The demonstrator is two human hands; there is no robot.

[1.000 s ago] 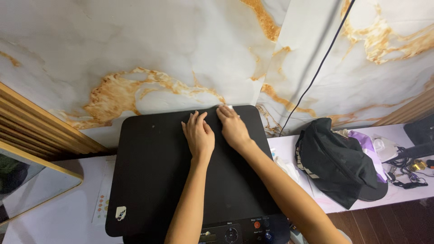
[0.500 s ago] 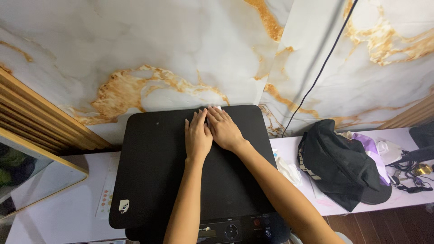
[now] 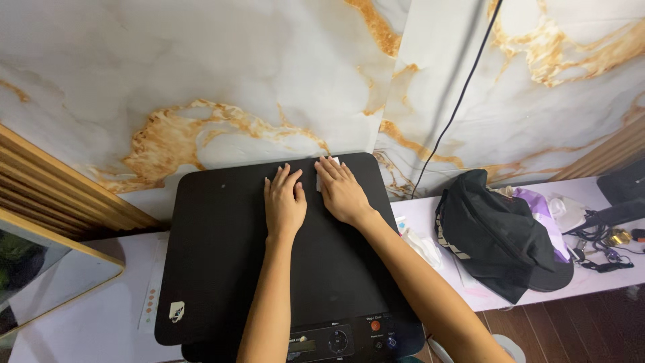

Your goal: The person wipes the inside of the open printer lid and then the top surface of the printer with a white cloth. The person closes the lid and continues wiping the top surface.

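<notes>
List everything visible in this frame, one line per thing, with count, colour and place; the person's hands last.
printer lid: one, black, closed, centre of the desk
control panel: one, black with small buttons, printer's near edge
white piece: one, small, on the lid between the hands; kind unclear
cap: one, black, on the desk to the right
cable: one, dark, running up the marble wall
desk: one, pale
left hand: one, flat on the lid
right hand: one, flat on the lid, fingers toward the wall

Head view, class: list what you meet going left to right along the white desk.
Mirror → black printer lid → left hand → right hand → black cap → tangle of cables.
</notes>
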